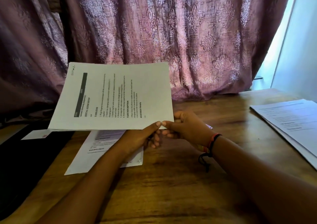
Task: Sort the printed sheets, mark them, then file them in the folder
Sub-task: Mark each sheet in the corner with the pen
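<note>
A thin stack of printed sheets [113, 95] is held up above the wooden table [171, 181], its text turned sideways. My left hand [142, 138] pinches its lower right edge with the thumb on top. My right hand [185, 129] pinches the same edge right beside it, thumb tips almost touching. Another printed sheet [96, 155] lies flat on the table beneath the held stack, partly hidden by my left forearm. A second pile of printed sheets [289, 122] lies at the table's right side. A black folder [25, 155] lies at the left.
A patterned mauve curtain [154, 35] hangs close behind the table. A small white card [36, 134] rests on the black folder. A bright window strip [295, 35] is at the far right. Bare wood shows in front of my arms.
</note>
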